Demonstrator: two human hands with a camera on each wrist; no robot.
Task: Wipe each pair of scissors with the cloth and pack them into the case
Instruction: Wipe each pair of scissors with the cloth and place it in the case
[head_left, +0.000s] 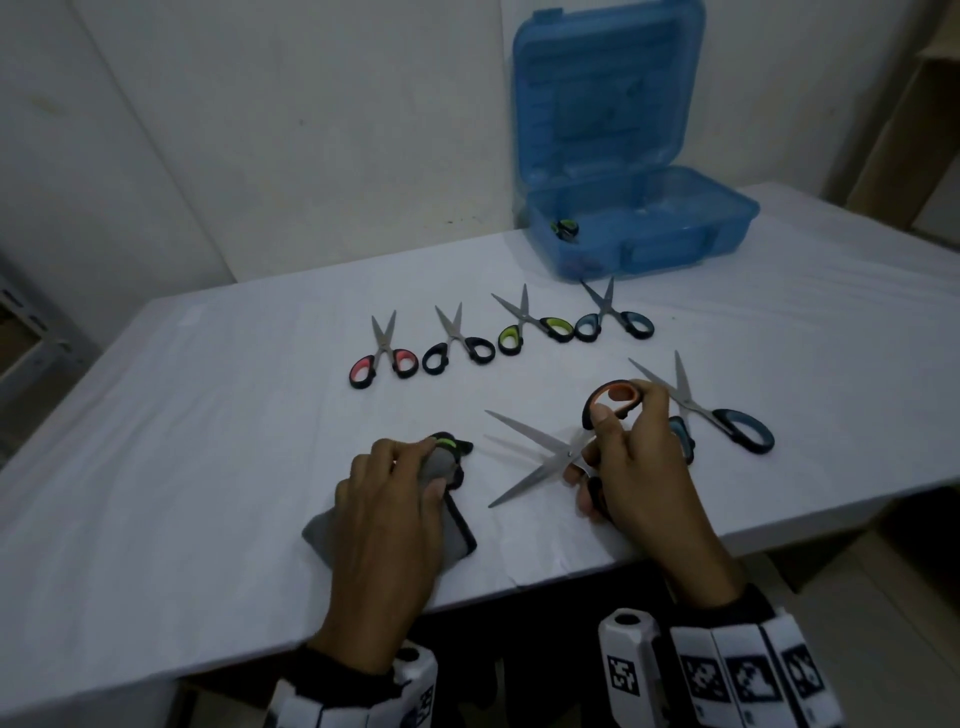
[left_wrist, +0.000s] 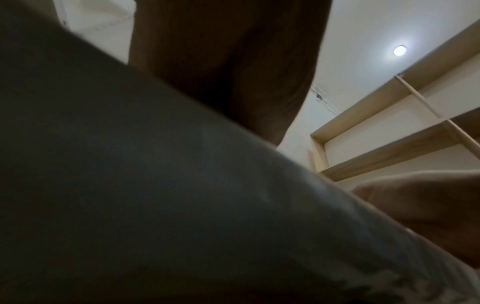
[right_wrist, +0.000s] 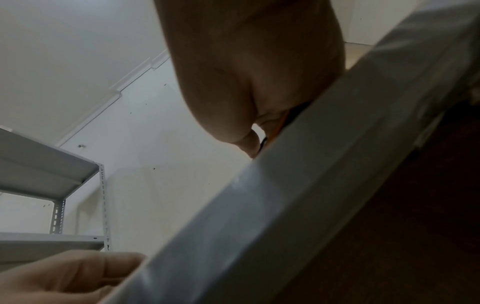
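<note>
So the right hand (head_left: 631, 457) is gripping the orange-handled scissors (head_left: 550, 447), thumb through one loop, blades spread wide open over the table (head_left: 208, 415). Just left of those scissors, the left hand (head_left: 387, 512) presses down on the grey cloth (head_left: 441, 462), fingers curled around it, with a green-and-black scissors handle (head_left: 452, 442) poking out. Right beside the orange pair lies a blue-handled pair (head_left: 727, 415). Beyond them there's a row of four more scissors (head_left: 498, 338), and further back the blue case (head_left: 639, 228) sits open.
</note>
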